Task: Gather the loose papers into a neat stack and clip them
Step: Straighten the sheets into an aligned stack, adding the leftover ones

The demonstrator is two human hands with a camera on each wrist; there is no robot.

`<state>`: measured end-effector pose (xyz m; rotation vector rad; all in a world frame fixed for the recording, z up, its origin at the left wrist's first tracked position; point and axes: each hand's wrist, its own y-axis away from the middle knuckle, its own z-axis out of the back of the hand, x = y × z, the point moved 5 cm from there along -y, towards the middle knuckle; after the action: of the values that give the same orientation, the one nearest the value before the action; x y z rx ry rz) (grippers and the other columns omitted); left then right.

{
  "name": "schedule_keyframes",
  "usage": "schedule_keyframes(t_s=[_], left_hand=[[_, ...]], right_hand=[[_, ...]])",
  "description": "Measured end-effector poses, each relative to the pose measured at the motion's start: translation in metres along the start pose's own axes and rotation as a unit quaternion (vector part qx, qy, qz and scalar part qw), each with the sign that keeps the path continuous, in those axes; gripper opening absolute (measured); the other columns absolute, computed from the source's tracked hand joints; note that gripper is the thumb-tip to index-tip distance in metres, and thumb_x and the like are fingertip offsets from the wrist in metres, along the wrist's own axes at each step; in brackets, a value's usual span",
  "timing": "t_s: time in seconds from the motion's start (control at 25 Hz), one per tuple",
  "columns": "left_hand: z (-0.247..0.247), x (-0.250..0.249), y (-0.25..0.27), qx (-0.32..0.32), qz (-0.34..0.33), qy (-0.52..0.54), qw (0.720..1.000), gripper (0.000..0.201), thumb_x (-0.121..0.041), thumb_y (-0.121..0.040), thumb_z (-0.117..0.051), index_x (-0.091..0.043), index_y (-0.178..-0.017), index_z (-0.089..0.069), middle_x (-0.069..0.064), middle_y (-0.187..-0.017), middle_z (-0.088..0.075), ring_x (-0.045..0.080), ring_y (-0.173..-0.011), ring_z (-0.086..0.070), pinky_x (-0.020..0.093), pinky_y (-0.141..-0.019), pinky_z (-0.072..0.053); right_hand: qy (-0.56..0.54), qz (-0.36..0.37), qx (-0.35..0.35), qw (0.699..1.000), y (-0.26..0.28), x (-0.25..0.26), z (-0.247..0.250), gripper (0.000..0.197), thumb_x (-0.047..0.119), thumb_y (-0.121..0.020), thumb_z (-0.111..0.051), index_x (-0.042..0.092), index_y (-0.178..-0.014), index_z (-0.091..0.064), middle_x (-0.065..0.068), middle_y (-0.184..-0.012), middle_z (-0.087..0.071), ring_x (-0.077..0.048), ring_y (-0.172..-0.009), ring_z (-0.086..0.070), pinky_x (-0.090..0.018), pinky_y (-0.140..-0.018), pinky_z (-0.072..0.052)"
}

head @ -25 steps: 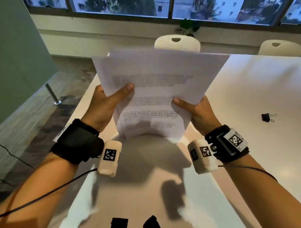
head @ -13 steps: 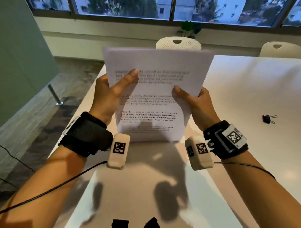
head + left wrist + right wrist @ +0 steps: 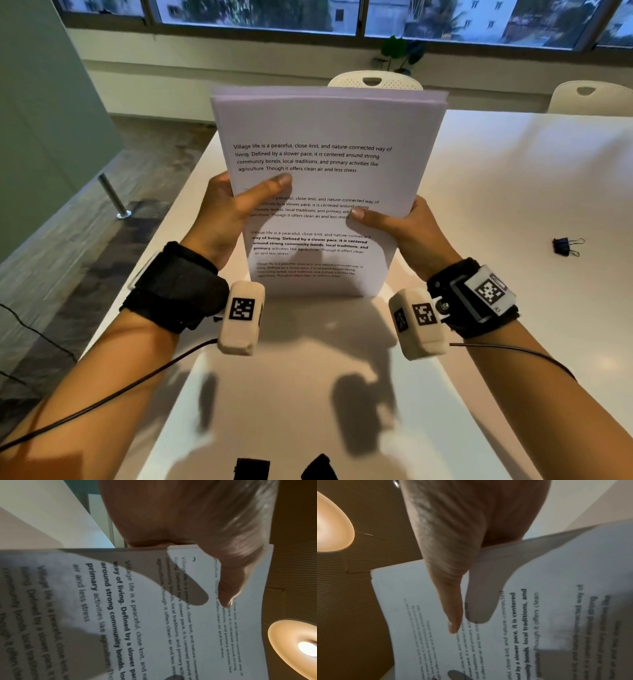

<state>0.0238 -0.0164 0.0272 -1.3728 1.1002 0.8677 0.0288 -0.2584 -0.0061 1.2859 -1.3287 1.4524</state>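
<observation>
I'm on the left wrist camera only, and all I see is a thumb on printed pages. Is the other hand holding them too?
Observer: Yes. The right hand grips the paper stack at its right edge, with the thumb across the front page.
Operator: Is it held up in the air?
Observer: No. In the head view it stands upright, and its bottom edge appears to rest on the white table.
Operator: What is there to fasten it with?
Observer: A black binder clip lies on the table to the right of the right hand, untouched.
</observation>
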Motion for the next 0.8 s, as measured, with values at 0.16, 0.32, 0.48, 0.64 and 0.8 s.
schedule_keyframes(t_s=[0.16,0.32,0.48,0.64,0.8], left_hand=[[0.0,0.033,0.012,0.011,0.051,-0.079,0.995,0.04,-0.009,-0.075,-0.083,-0.011,-0.113,-0.072,0.005,-0.109,-0.079,0.021,-0.099,-0.076,0.034,-0.085,-0.06],[0.003,0.045,0.02,-0.031,0.058,-0.08,0.995,0.035,-0.005,-0.078,-0.081,-0.011,-0.112,-0.073,0.001,-0.105,-0.079,0.015,-0.094,-0.076,0.031,-0.085,-0.061],[0.007,0.04,0.022,-0.136,0.047,0.063,0.988,0.031,0.001,-0.078,-0.077,-0.011,-0.107,-0.073,0.004,-0.107,-0.078,0.022,-0.097,-0.076,0.041,-0.091,-0.059],[0.01,0.049,0.013,-0.145,0.095,0.259,0.95,0.06,-0.023,-0.079,-0.08,-0.009,-0.135,-0.061,0.016,-0.134,-0.066,0.032,-0.124,-0.063,0.059,-0.105,-0.047],[-0.024,0.063,0.019,-0.026,0.212,0.294,0.932,0.056,-0.041,-0.099,-0.051,-0.009,-0.145,-0.05,0.02,-0.144,-0.057,0.038,-0.133,-0.054,0.057,-0.11,-0.041]], right_hand=[[0.06,-0.042,0.053,0.996,0.006,-0.038,-0.001,0.064,0.012,-0.071,-0.089,0.012,-0.131,-0.064,-0.007,-0.126,-0.073,-0.026,-0.117,-0.069,-0.051,-0.104,-0.051],[0.102,-0.061,0.062,0.991,0.015,-0.054,0.002,0.056,0.018,-0.078,-0.085,0.017,-0.13,-0.066,-0.002,-0.124,-0.074,-0.02,-0.115,-0.07,-0.048,-0.104,-0.052],[0.103,-0.078,0.002,0.992,0.027,-0.056,0.013,0.05,0.023,-0.071,-0.09,0.012,-0.117,-0.073,-0.005,-0.111,-0.078,-0.026,-0.104,-0.074,-0.048,-0.096,-0.057],[-0.093,-0.061,-0.007,0.994,0.028,-0.044,-0.001,0.052,0.022,-0.067,-0.082,0.016,-0.115,-0.067,0.004,-0.092,-0.079,-0.013,-0.09,-0.075,-0.031,-0.088,-0.059],[-0.167,-0.034,-0.015,0.985,0.022,-0.027,-0.032,0.038,0.013,-0.087,-0.066,0.014,-0.124,-0.06,-0.008,-0.119,-0.075,-0.024,-0.111,-0.071,-0.044,-0.093,-0.058]])
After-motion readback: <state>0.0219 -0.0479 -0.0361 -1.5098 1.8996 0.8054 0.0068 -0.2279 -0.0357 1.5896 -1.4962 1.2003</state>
